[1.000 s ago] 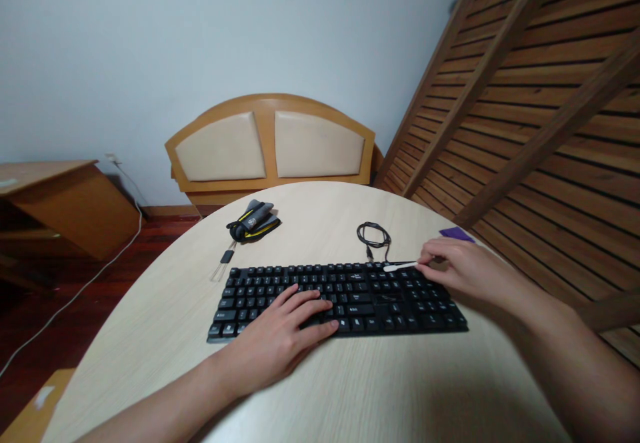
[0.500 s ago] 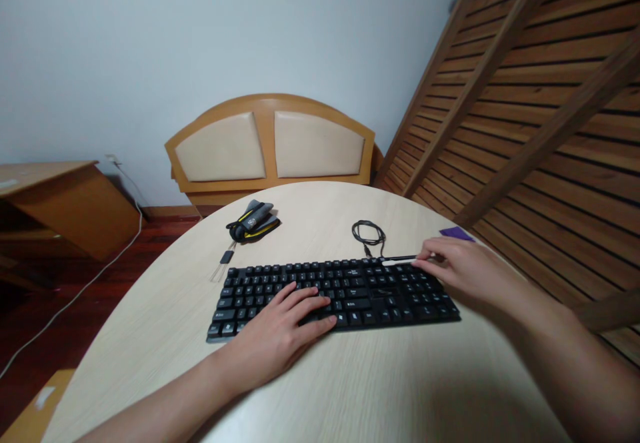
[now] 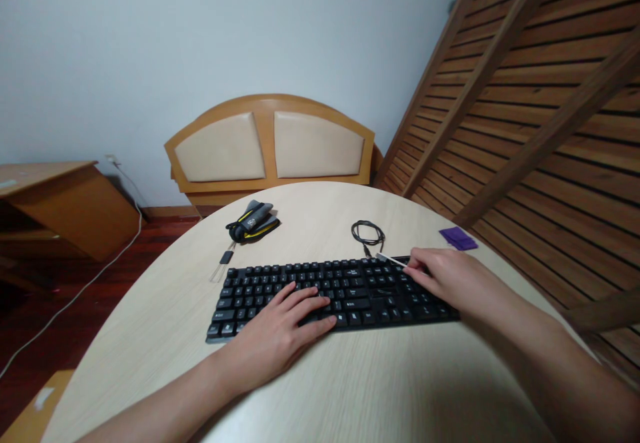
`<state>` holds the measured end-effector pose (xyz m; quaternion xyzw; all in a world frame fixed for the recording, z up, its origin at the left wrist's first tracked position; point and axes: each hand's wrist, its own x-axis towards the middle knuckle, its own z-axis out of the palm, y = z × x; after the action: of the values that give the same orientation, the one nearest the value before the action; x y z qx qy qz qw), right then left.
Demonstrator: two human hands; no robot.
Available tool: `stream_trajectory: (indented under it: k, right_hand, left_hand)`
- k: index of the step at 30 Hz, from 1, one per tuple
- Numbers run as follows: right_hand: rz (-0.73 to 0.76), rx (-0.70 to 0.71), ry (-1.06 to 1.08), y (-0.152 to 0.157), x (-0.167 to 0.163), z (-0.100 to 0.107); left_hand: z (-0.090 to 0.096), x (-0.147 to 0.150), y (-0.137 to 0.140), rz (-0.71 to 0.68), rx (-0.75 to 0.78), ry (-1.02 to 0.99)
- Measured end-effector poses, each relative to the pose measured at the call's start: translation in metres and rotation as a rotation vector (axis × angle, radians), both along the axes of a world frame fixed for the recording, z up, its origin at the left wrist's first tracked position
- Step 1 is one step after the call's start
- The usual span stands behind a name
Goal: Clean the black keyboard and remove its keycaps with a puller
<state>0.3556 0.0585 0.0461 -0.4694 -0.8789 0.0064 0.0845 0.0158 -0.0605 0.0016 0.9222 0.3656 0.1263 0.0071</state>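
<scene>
A black keyboard point(image 3: 350, 301) lies flat on the round table point(image 3: 380, 383). Resting on its lower middle keys is my left hand point(image 3: 293, 323), fingers spread and holding nothing. My right hand point(image 3: 440, 275) is over the number-key end, with thumb and forefinger pinched on a thin white cotton swab point(image 3: 395, 261). The swab's pale tip points left, at the keyboard's back row; whether it touches the keys I cannot tell. Part of the keyboard's right end is hidden by this hand. Behind the back edge lies the coiled black cable point(image 3: 369, 232).
A folded purple cloth point(image 3: 458, 238) lies at the table's right. At the back left is a grey, black and yellow bundle point(image 3: 254, 221) with a corded tag. Beyond the table stand a padded headboard point(image 3: 270, 146) and, to the right, a slatted wooden panel point(image 3: 520, 129).
My right hand has moved slightly left and lower, and the swab now slants up to the left. More of the purple cloth shows. My left hand stays put.
</scene>
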Motion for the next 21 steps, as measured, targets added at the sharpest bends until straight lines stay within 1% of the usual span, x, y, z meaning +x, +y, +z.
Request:
stream_trajectory:
  k: [3, 9, 14, 21]
  right_hand:
    - [-0.019, -0.057, -0.046, -0.004, -0.006, -0.001]
    - [-0.044, -0.014, -0.059, -0.006, -0.008, -0.001]
    - [-0.091, 0.025, -0.134, -0.007, -0.007, 0.000]
    - [-0.109, -0.009, -0.180, -0.012, -0.011, 0.004]
  left_hand:
    - [0.000, 0.000, 0.000, 0.003, -0.008, 0.015]
    - [0.000, 0.000, 0.000, 0.006, 0.009, -0.016]
    - [0.000, 0.000, 0.000, 0.007, 0.004, -0.008]
    - [0.000, 0.000, 0.000, 0.002, 0.007, -0.009]
